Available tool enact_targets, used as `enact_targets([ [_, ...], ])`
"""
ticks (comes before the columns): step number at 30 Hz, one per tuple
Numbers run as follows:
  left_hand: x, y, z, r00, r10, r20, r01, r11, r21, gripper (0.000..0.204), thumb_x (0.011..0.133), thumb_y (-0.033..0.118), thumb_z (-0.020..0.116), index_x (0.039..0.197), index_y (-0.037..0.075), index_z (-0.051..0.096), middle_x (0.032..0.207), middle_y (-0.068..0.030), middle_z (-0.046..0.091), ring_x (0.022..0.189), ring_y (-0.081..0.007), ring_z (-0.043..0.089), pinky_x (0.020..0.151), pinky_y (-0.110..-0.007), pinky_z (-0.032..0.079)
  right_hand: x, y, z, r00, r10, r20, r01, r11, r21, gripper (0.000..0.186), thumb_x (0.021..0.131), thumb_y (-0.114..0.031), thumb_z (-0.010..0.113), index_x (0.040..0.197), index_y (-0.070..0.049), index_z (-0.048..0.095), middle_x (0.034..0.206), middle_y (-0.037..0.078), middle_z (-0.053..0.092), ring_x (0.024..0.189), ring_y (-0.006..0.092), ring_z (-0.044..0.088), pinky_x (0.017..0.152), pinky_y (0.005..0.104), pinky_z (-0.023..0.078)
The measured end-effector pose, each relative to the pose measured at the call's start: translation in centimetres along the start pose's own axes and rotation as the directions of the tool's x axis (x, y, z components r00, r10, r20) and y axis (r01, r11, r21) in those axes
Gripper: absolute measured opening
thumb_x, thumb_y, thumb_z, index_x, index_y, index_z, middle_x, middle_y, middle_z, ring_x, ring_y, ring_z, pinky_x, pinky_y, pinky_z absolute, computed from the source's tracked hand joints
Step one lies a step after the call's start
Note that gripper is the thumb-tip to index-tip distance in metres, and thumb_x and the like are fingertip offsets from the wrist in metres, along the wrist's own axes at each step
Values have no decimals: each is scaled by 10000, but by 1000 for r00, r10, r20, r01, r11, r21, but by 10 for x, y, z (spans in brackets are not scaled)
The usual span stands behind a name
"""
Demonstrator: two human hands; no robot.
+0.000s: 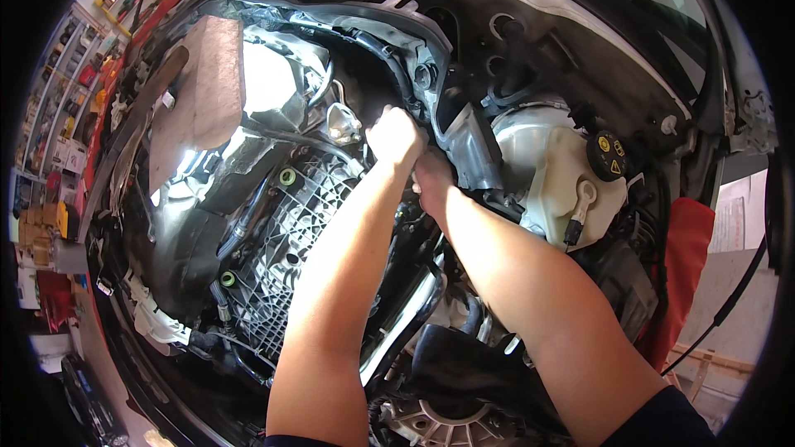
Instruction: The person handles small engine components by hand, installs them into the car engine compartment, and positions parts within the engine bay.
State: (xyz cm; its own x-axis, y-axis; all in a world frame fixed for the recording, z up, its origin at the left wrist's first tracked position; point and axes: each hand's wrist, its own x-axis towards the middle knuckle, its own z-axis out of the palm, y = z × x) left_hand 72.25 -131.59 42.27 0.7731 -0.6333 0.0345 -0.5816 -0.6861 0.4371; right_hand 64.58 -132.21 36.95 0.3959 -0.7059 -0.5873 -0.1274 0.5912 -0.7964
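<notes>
Left of the reservoir [563,186], the left hand [396,136] has curled fingers, the right hand [432,178] mostly hidden ones; we cannot tell their hold. Work by the duct [474,149], between hands and reservoir, looks unfinished.

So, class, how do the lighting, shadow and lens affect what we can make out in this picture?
In the head view, glare whitens the surface beside the brown panel; in the head view, the left hand is brightly lit, while the right hand is shaded and its fingertips can't be made out; in the head view, the fisheye lens leaves black corners.
</notes>
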Motion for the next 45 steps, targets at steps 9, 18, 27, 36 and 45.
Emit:
enact_targets([
  [9,-1,0,9,997,78,-15,-78,997,-3,312,695,282,712,839,8,682,1030,-148,620,924,-283,628,809,-409,460,71,55,-25,781,-624,6,592,737,-328,338,936,-320,457,1065,-35,585,883,79,619,712,152,554,582,289,408],
  [18,-7,-25,19,972,218,-85,-208,972,109,288,708,332,719,796,58,705,1000,-107,592,920,-277,608,805,-451,443,22,26,-14,999,31,11,-22,881,-473,378,967,-332,362,1171,-62,531,940,69,633,865,180,595,722,305,461],
  [27,-8,-8,0,981,187,-51,-186,982,17,310,665,295,773,834,43,709,1046,-129,626,922,-267,632,850,-408,442,-91,-68,-26,412,464,784,824,-557,-103,189,728,-123,524,625,-53,666,719,202,648,614,309,636,584,413,520],
  [36,-12,-19,15,945,320,-72,-310,943,117,265,761,315,702,801,53,717,980,-109,582,948,-263,582,863,-440,390,-170,-99,-32,796,-9,605,586,-235,-775,277,840,-204,502,921,59,527,745,221,655,753,356,672,676,439,548],
  [45,-10,-12,0,936,342,-84,-333,937,100,260,648,257,787,788,51,712,943,-98,581,923,-267,585,874,-419,378,-158,-98,-34,760,303,575,650,-373,-662,304,872,-236,493,968,46,552,919,216,659,831,346,666,731,435,537],
])
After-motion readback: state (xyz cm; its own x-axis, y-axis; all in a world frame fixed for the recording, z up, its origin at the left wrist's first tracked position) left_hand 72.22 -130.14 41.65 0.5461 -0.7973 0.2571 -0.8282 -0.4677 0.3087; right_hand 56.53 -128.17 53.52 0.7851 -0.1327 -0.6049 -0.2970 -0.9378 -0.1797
